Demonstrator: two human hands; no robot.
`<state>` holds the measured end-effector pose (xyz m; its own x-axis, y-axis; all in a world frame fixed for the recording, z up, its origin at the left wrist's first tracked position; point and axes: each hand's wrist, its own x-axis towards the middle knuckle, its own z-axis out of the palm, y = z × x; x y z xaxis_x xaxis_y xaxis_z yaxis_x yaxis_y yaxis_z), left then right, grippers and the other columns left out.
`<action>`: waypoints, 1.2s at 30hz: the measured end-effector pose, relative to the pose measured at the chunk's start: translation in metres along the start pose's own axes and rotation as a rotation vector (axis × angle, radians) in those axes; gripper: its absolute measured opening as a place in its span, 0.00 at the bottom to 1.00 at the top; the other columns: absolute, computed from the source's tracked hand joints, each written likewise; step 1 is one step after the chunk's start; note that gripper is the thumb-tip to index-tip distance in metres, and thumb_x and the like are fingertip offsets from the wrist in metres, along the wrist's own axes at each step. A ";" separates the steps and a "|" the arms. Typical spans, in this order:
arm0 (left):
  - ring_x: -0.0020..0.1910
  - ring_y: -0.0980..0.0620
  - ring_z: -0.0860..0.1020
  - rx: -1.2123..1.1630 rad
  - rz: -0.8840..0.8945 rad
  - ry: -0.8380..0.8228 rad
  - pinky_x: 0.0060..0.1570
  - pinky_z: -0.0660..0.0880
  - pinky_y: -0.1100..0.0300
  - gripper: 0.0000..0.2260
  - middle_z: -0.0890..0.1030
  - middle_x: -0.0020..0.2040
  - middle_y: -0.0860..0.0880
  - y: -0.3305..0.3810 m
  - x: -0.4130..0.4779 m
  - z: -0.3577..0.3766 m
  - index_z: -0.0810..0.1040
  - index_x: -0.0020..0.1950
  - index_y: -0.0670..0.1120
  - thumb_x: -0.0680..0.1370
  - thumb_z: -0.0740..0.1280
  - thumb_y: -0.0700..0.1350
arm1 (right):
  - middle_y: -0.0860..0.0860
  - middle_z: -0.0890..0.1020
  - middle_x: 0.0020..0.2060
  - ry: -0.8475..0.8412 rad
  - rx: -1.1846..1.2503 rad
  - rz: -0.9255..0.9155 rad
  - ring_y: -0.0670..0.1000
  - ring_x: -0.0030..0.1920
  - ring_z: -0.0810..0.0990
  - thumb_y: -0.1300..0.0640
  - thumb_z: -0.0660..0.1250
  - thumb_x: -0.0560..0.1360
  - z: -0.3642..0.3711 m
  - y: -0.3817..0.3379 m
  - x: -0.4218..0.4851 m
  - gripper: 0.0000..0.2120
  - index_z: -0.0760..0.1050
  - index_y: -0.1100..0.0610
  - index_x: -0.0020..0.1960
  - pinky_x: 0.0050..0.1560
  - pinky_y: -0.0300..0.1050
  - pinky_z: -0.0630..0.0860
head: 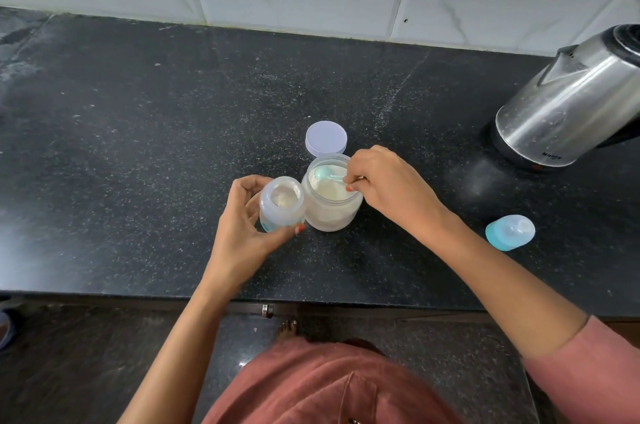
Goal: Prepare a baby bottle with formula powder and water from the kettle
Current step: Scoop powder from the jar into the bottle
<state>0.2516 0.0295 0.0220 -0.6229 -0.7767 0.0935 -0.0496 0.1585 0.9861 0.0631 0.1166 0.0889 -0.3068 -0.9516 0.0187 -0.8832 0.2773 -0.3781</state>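
Note:
My left hand [242, 226] grips the open baby bottle [282, 203], which stands on the black counter with white powder visible inside. Touching its right side is an open clear jar [330, 196] of white formula powder. My right hand [388, 188] pinches the handle of a small teal scoop [325, 175], whose bowl lies over the powder inside the jar mouth. A steel kettle [571, 101] stands on its base at the far right. The bottle's teal cap with teat [509, 232] lies on its side at the right.
The jar's round white lid [326, 139] rests flat just behind the jar. The black granite counter [138, 146] ends at a front edge near my body, with a tiled wall behind. Spilled powder dusts the counter near the kettle.

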 end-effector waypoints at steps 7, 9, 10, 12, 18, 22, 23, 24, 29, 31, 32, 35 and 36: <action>0.52 0.64 0.77 0.025 0.021 -0.060 0.50 0.72 0.72 0.28 0.78 0.49 0.67 0.007 -0.003 -0.003 0.69 0.51 0.57 0.61 0.78 0.38 | 0.55 0.78 0.51 -0.063 0.024 0.124 0.51 0.49 0.77 0.60 0.65 0.75 0.001 -0.004 0.003 0.06 0.78 0.59 0.50 0.52 0.47 0.75; 0.52 0.64 0.77 0.030 0.027 -0.082 0.50 0.72 0.72 0.28 0.78 0.50 0.66 0.009 -0.003 -0.003 0.69 0.51 0.57 0.61 0.78 0.36 | 0.56 0.78 0.51 -0.078 0.027 0.150 0.52 0.50 0.77 0.60 0.65 0.75 0.001 -0.006 0.005 0.07 0.79 0.60 0.50 0.52 0.46 0.74; 0.52 0.64 0.77 0.034 0.031 -0.084 0.50 0.72 0.72 0.28 0.78 0.50 0.66 0.009 -0.003 -0.003 0.69 0.51 0.57 0.61 0.78 0.35 | 0.56 0.79 0.52 -0.095 0.035 0.155 0.52 0.51 0.77 0.60 0.65 0.75 0.000 -0.006 0.006 0.07 0.79 0.60 0.51 0.53 0.46 0.74; 0.51 0.64 0.77 0.031 0.040 -0.104 0.50 0.72 0.72 0.29 0.78 0.50 0.65 0.010 -0.003 -0.004 0.69 0.51 0.57 0.61 0.78 0.34 | 0.56 0.80 0.52 -0.116 0.059 0.153 0.51 0.53 0.77 0.60 0.65 0.75 -0.002 -0.006 0.006 0.09 0.80 0.62 0.51 0.55 0.47 0.74; 0.51 0.64 0.78 0.030 0.040 -0.181 0.49 0.71 0.73 0.29 0.79 0.50 0.65 0.012 -0.004 -0.007 0.69 0.51 0.55 0.61 0.78 0.33 | 0.55 0.79 0.54 -0.041 0.046 0.164 0.51 0.53 0.77 0.60 0.64 0.75 -0.004 -0.009 -0.001 0.10 0.78 0.62 0.54 0.56 0.47 0.73; 0.51 0.64 0.78 0.042 0.035 -0.228 0.50 0.71 0.73 0.29 0.78 0.50 0.66 0.012 -0.002 -0.012 0.69 0.51 0.56 0.61 0.78 0.34 | 0.54 0.79 0.52 0.003 -0.181 0.059 0.50 0.53 0.74 0.59 0.61 0.77 -0.009 -0.012 -0.001 0.09 0.77 0.61 0.53 0.48 0.41 0.72; 0.52 0.65 0.78 0.045 0.034 -0.237 0.49 0.71 0.74 0.29 0.78 0.50 0.66 0.012 -0.002 -0.012 0.69 0.52 0.56 0.61 0.78 0.35 | 0.52 0.79 0.51 0.030 -0.248 0.022 0.49 0.52 0.74 0.59 0.60 0.77 -0.012 -0.012 -0.002 0.09 0.77 0.60 0.53 0.46 0.40 0.71; 0.52 0.65 0.78 0.048 0.033 -0.245 0.49 0.71 0.74 0.29 0.78 0.51 0.66 0.012 -0.002 -0.013 0.69 0.52 0.56 0.61 0.78 0.35 | 0.51 0.79 0.51 0.045 -0.308 -0.018 0.50 0.52 0.74 0.58 0.60 0.78 -0.013 -0.012 -0.003 0.09 0.76 0.59 0.53 0.45 0.40 0.71; 0.52 0.65 0.78 0.042 0.031 -0.272 0.48 0.71 0.74 0.28 0.78 0.51 0.66 0.011 0.000 -0.016 0.69 0.52 0.56 0.62 0.78 0.35 | 0.53 0.79 0.52 -0.042 -0.403 -0.092 0.51 0.53 0.74 0.60 0.59 0.78 -0.007 -0.019 0.001 0.10 0.76 0.60 0.55 0.50 0.42 0.71; 0.52 0.64 0.77 0.034 0.027 -0.279 0.49 0.71 0.74 0.28 0.78 0.51 0.66 0.010 0.001 -0.017 0.69 0.52 0.55 0.62 0.78 0.36 | 0.54 0.78 0.52 -0.072 -0.402 -0.060 0.52 0.53 0.75 0.62 0.60 0.77 -0.004 -0.019 0.004 0.09 0.75 0.61 0.55 0.50 0.42 0.71; 0.53 0.64 0.77 0.034 0.027 -0.284 0.49 0.71 0.74 0.28 0.78 0.51 0.66 0.010 0.001 -0.017 0.69 0.52 0.55 0.61 0.78 0.36 | 0.55 0.78 0.52 -0.087 -0.396 -0.038 0.52 0.52 0.75 0.62 0.60 0.77 -0.003 -0.019 0.005 0.09 0.75 0.61 0.55 0.50 0.42 0.71; 0.52 0.63 0.78 0.039 0.029 -0.301 0.49 0.71 0.73 0.28 0.78 0.52 0.65 0.009 0.001 -0.016 0.69 0.52 0.55 0.61 0.78 0.36 | 0.57 0.78 0.52 -0.121 -0.353 0.028 0.53 0.52 0.77 0.61 0.61 0.77 -0.002 -0.017 0.007 0.10 0.74 0.61 0.56 0.49 0.41 0.71; 0.52 0.63 0.78 0.040 0.031 -0.306 0.50 0.71 0.73 0.28 0.78 0.52 0.64 0.008 0.001 -0.015 0.69 0.52 0.55 0.61 0.79 0.36 | 0.57 0.78 0.53 -0.124 -0.334 0.038 0.54 0.52 0.77 0.61 0.62 0.77 -0.002 -0.016 0.007 0.10 0.74 0.61 0.57 0.47 0.40 0.69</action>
<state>0.2621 0.0208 0.0324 -0.8303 -0.5525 0.0723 -0.0537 0.2085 0.9766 0.0744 0.1056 0.0968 -0.3142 -0.9429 -0.1100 -0.9456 0.3212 -0.0523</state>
